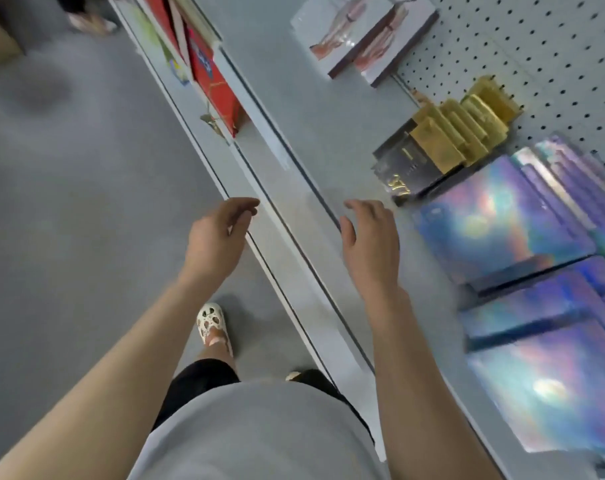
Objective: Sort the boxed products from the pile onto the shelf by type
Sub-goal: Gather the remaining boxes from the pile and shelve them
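Head view, tilted, looking down along a grey shelf point(294, 98) that runs diagonally across the frame. All places below are given relative to that shelf.

Left hand point(218, 233): empty, fingers loosely curled but not closed on anything, hanging over the floor just outside the shelf's front edge.

Right hand point(370, 237): empty, fingers spread and slightly bent, palm down, over the front edge of the shelf. Cannot tell whether the fingertips touch the surface.

On the shelf:
- Shiny rainbow boxes point(502, 220) lie flat along the back half, near the right hand; several overlap, and more of the same kind point(543, 386) sit further along toward the person. Blurred, no print readable.
- Gold boxes point(467, 129) stand in a stepped cluster at the back, against the pegboard point(553, 46).
- Dark box point(403, 164) with gold lettering lies just in front of the gold ones, touching the nearest rainbow box.
- Two pale boxes point(363, 36) with a reddish picture on top lie side by side at the far end, well apart from the gold cluster.

Below the shelf, on a lower level: a red box point(214, 84) with a gold tassel, standing on edge beside other flat packs, partly hidden.

Person wears a grey shirt point(259, 434), dark shorts, and a white perforated shoe point(213, 322) on the grey floor point(69, 202) in front of the shelf.
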Demonstrator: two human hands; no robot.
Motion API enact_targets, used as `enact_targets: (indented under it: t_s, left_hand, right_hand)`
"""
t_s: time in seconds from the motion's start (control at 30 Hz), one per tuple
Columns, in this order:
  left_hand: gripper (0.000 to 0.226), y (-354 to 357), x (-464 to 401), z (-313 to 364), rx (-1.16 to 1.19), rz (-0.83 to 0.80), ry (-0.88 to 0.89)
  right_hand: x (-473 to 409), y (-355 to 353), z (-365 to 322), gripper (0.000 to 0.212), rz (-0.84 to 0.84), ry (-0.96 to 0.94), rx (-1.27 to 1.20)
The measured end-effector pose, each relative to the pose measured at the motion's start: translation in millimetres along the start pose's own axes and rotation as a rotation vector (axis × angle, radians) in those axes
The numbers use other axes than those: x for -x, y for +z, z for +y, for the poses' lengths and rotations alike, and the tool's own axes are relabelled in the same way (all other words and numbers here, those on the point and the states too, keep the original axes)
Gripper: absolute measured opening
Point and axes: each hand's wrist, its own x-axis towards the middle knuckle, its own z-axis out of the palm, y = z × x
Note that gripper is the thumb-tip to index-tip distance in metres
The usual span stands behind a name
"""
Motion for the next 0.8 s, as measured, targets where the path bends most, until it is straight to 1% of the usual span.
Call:
enact_targets:
  t_s: [0.17,0.27,0.43,0.57,0.7,0.8]
  left_hand:
    - [0.024,-79.4,-51.5,-57.7,-0.004,0.119,-0.104]
    - [0.023,-127.4,-84.1,-85.6,-0.016,0.166,-0.14]
    - [0.024,-186.5,-142.7,-119.8,-0.002,0.212,-0.201]
    - [0.025,-212.9,-196.7,-136.6,0.009,0.235,-0.249]
    - [0.025,-227.8,-259.6,-147.5,0.001,0.212,-0.273]
    - [0.025,-239.4,-329.1,-154.9,-0.003,0.202,-0.282]
  right_hand:
    - [-46.3,66.4,-80.5,0.024,-0.113,-0.141,-0.034]
    - [-77.1,103.4,-137.7,0.028,-0.212,-0.166,-0.066]
    - [-134.2,155.9,-213.9,0.028,-0.258,-0.263,-0.112]
    - [-187.0,194.1,-251.6,0.027,-0.283,-0.316,-0.128]
    - [-248.5,232.6,-274.9,0.028,-0.316,-0.306,-0.147]
    - [-313.6,267.7,-290.5,0.028,-0.309,-0.313,-0.167]
